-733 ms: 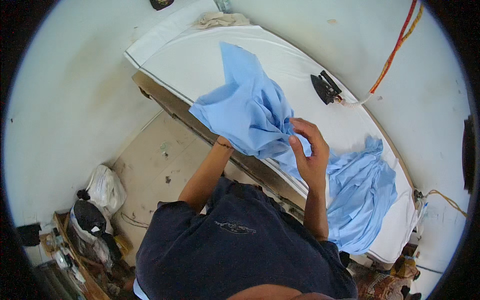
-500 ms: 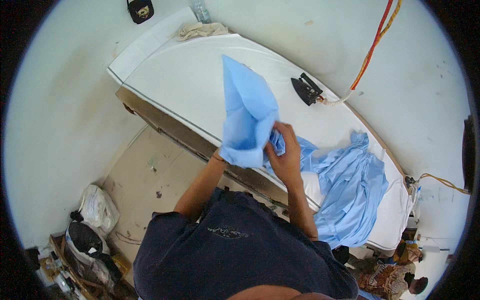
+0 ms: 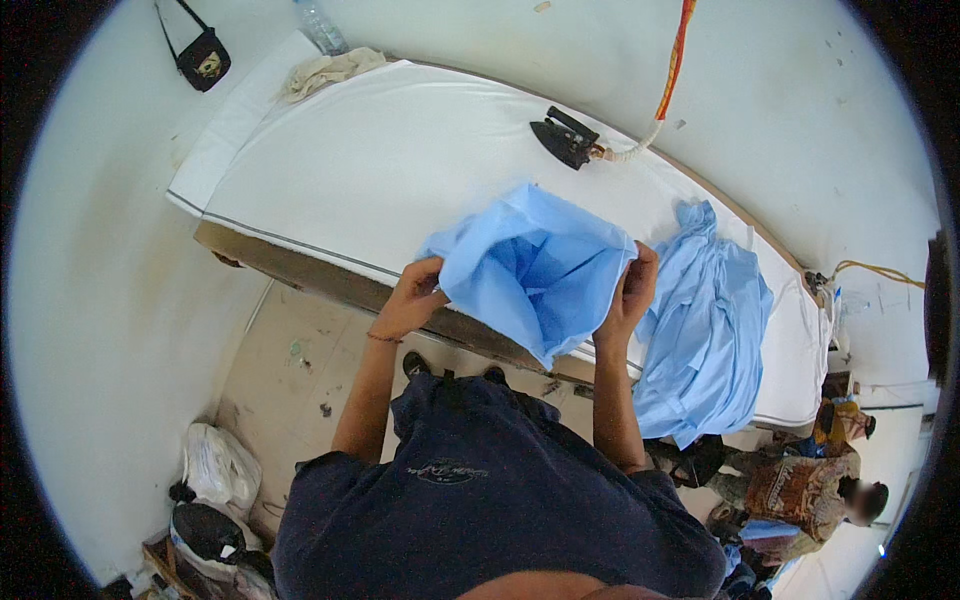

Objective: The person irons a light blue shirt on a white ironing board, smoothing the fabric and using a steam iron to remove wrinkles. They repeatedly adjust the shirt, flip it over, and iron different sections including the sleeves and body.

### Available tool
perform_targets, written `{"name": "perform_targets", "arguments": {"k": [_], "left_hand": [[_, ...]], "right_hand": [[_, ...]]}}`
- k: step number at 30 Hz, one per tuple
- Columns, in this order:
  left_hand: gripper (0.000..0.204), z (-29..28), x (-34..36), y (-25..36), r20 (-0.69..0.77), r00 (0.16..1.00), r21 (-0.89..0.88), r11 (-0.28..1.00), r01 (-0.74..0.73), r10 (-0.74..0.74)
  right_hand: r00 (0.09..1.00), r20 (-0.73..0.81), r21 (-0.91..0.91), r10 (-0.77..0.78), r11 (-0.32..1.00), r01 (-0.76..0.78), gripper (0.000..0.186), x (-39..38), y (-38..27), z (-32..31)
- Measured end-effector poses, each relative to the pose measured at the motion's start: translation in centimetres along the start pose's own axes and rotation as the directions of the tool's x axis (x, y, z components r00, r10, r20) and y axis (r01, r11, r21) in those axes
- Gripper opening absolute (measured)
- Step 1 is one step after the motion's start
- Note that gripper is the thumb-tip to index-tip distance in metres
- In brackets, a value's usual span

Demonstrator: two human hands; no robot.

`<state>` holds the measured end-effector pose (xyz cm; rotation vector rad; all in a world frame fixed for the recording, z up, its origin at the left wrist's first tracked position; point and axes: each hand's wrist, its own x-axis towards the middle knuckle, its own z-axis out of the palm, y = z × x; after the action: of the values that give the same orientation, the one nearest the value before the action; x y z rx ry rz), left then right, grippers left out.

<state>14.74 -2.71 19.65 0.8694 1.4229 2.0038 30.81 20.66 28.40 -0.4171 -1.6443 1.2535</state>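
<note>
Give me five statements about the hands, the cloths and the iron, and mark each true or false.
1. The left hand and right hand both hold a light blue cloth. True.
2. The black iron is in the right hand's grip. False: it rests on the white sheet.
3. More blue fabric lies right of the right hand. True.
4. The beige cloth lies between the hands. False: it lies near the plastic bottle.
5. A bracelet circles the left wrist. True.
</note>
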Motion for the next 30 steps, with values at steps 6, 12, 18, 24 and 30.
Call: {"name": "perform_targets", "arguments": {"k": [6,12,18,24,30], "left_hand": [[0.009,-1.3,0.7,7.1,0.207,0.853,0.501,0.801,0.328,-0.479],[0.018,1.5,-0.1,9.1,0.095,0.994,0.374,0.927,0.014,-0.053],[0.02,6.4,0.6,8.3,0.113,0.989,0.419,0.897,-0.138,0.099],[0.032,8.5,0.6,6.4,0.147,0.985,0.406,0.903,-0.139,0.086],[0.037,9.6,0.1,6.1,0.237,0.971,0.245,0.969,-0.029,-0.031]], "right_hand": [[0.993,-0.027,0.025,-0.111,0.993,0.112,0.018,1.3,0.7,-2.2],[0.99,-0.01,0.085,-0.142,0.986,0.143,0.026,1.9,0.8,-1.4],[0.989,0.03,0.146,-0.143,0.98,0.137,0.023,1.8,-0.1,0.3],[0.991,0.026,0.095,-0.127,0.988,0.124,0.026,2.3,0.4,-0.3],[0.996,0.008,0.066,-0.092,0.994,0.092,0.03,2.0,0.5,-0.1]]}}
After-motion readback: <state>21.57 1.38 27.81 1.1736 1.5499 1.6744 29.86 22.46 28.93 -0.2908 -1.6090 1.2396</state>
